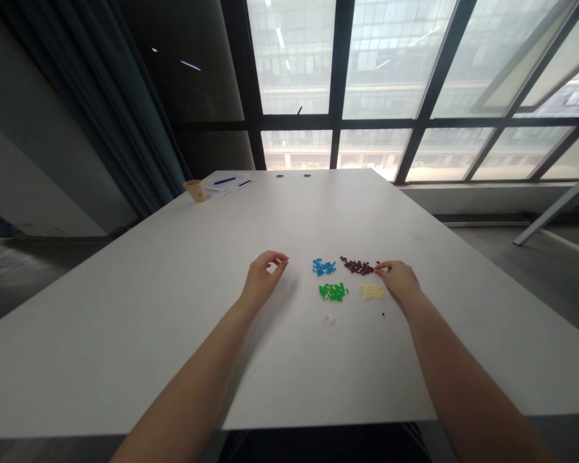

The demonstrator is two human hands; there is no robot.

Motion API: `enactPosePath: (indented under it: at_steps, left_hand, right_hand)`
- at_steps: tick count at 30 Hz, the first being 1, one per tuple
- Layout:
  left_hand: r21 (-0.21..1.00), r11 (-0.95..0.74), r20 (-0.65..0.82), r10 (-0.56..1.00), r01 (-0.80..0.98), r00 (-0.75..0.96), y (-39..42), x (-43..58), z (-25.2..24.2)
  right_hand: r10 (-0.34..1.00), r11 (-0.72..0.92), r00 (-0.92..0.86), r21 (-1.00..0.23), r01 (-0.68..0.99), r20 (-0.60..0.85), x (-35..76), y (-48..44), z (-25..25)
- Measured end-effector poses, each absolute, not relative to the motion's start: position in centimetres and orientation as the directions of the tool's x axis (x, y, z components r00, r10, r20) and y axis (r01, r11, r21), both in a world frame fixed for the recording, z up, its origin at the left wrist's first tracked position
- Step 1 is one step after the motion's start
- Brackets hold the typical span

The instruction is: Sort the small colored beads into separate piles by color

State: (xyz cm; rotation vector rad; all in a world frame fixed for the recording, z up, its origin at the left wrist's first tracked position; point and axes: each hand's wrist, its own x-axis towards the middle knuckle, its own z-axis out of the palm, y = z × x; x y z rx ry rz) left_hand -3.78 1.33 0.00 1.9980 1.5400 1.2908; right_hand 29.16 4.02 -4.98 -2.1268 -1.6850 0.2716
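Several small plastic pieces lie in separate piles on the white table: a blue pile, a dark brown pile, a green pile and a cream pile. Below them are a few white pieces and a black speck. My right hand reaches the brown pile's right edge, with a red speck at its fingertips. My left hand hovers left of the blue pile, its fingers curled together, and shows nothing held.
A tan paper cup and papers with a blue pen lie at the table's far left corner. Two small round holes mark the far edge. Large windows stand behind the table.
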Motion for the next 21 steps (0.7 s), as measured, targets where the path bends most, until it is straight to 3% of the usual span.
enactPosePath:
  at_steps: [5,8,10,13,16,21]
  left_hand:
    - [0.704,-0.235,0.47,0.862,0.67,-0.19,2.9,-8.0,0.6]
    - [0.678,-0.055,0.343,0.906,0.733,-0.248,4.0,-10.5,-0.1]
    - [0.68,0.074,0.145,0.962,0.729,-0.233,4.4,-11.4,-1.0]
    - [0.747,0.113,-0.037,0.991,0.655,-0.128,4.7,-11.5,-2.4]
    - [0.802,0.069,-0.069,0.997,0.594,-0.022,4.7,-10.9,-3.1]
    - [0.796,0.039,-0.098,0.993,0.604,0.066,4.4,-10.3,-3.1]
  right_hand:
    - [0.963,-0.177,0.246,-0.426,0.887,0.114,29.0,3.7,-4.6]
    - [0.956,-0.184,0.261,-0.429,0.885,0.13,28.7,3.6,-4.3]
    - [0.955,-0.187,0.266,-0.428,0.884,0.133,28.5,3.6,-4.1]
    - [0.954,-0.202,0.276,-0.431,0.879,0.116,28.5,3.7,-4.0]
    - [0.955,-0.219,0.284,-0.44,0.871,0.088,28.5,3.7,-3.9]
    - [0.961,-0.209,0.267,-0.447,0.87,0.07,28.2,3.6,-3.6]
